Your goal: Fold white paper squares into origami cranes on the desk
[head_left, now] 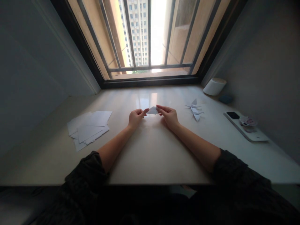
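Observation:
A small folded piece of white paper (152, 110) is held between my two hands, a little above the white tabletop (150, 156). My left hand (136, 118) pinches its left corner between thumb and fingers. On the other side, my right hand (169, 117) grips the right edge, thumb and fingertips closed on it. To the right of my right hand lie folded paper cranes (195, 111), close together. Several loose white paper sheets (91, 126) overlap in a messy pile to the left of my left hand.
A phone (246, 126) with a round ornament on its back lies at the right. Behind it, by the wall, are a white cylindrical object (214, 86) and a blurred dark blue item (225, 99). A barred window (150, 82) closes off the far side.

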{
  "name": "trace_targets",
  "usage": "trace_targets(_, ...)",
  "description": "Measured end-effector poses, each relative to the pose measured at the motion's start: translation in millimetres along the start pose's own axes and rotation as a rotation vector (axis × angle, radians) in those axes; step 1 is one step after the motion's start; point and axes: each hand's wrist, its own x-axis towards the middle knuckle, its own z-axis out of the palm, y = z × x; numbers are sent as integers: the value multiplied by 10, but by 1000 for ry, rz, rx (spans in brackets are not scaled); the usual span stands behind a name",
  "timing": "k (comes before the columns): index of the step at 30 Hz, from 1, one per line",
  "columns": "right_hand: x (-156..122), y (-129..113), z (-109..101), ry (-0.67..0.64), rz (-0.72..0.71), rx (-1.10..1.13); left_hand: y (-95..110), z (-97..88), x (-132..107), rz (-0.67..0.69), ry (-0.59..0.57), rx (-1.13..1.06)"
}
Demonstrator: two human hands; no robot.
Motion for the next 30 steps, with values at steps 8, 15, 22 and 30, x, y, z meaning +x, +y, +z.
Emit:
trace_targets(8,7,-43,-18,-27,26,22,65,21,-79,209,-112,-137)
trace_targets(15,10,-46,-15,-130,17,4,-6,42,-46,151,-93,-284)
trace_targets(22,-40,-67,2,-234,44,40,6,33,-52,142,-96,-301)
trace_targets(30,-68,-104,2,-206,52,2,-1,39,-49,130,-95,-303)
